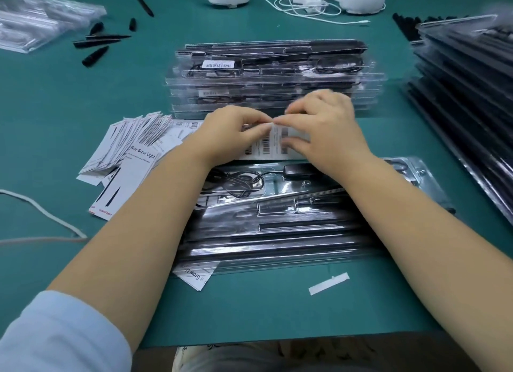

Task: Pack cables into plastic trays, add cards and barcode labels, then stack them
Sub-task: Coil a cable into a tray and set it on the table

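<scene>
Head view shows both your hands meeting over the label sheet [273,145], which lies just beyond the open tray [319,205] in front of you. Your left hand [236,133] pinches the sheet near its top edge with thumb and forefinger curled; your right hand [324,127] pinches right beside it, fingertip to fingertip, and its lower fingers press down on the sheet. You seem to be peeling one barcode label off its backing, though the exact edge being lifted is too blurred to tell.

Expect the label to be thin, limp and sticky on one side. It will likely curl and cling to your skin or fold onto itself, so take it by a corner only and keep the rest free. The backing is slick, so holding it flat under your right fingers makes sense.

Below your grip, the tray holds a coiled cable [238,181] and looks light, springy and slippery. Press the label on gently. Left of your grip lie the cards [130,141]; beyond it stands the stack [274,77] of finished trays, the top one already labelled.
</scene>
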Tool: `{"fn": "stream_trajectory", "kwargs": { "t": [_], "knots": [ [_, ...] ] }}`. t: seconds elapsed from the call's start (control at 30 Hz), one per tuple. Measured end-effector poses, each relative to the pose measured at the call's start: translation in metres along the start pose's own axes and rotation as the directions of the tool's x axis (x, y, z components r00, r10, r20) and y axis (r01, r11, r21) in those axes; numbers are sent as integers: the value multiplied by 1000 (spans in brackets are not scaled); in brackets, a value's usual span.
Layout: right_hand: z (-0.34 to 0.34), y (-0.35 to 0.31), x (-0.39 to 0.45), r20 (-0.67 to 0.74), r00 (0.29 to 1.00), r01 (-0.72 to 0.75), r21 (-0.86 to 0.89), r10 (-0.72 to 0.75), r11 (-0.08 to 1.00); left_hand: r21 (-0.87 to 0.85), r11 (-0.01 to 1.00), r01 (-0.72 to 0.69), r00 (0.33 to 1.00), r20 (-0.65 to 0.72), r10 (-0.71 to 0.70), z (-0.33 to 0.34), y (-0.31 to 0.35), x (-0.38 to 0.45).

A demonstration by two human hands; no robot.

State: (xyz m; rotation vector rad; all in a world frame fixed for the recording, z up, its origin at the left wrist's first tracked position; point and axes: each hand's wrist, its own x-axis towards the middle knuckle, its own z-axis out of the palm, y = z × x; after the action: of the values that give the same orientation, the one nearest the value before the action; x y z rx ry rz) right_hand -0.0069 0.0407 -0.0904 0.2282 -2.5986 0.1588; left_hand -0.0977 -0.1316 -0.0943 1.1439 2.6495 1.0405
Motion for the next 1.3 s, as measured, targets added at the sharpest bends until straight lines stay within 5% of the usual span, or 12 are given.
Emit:
{"fn": "stream_trajectory", "kwargs": {
  "t": [0.3,0.5,0.9,1.13,1.3],
  "knots": [
    [5,-3,1,-24,1000,6,62,-5,998,24,1000,9,1000,20,-9,2,-1,1],
    [4,-6,0,-235,956,176,-18,-175,984,22,1000,6,1000,24,-7,1,2,0],
    [4,-7,0,-326,912,233,-88,-249,968,-2,1000,5,1000,7,-5,3,2,-1],
    [4,-7,-1,-250,962,110,-4,-107,994,-11,1000,7,1000,-6,-7,2,0,0],
    [3,1,-3,-196,970,-147,-4,144,989,-47,999,22,998,-64,-25,0,2,0]
  ]
}}
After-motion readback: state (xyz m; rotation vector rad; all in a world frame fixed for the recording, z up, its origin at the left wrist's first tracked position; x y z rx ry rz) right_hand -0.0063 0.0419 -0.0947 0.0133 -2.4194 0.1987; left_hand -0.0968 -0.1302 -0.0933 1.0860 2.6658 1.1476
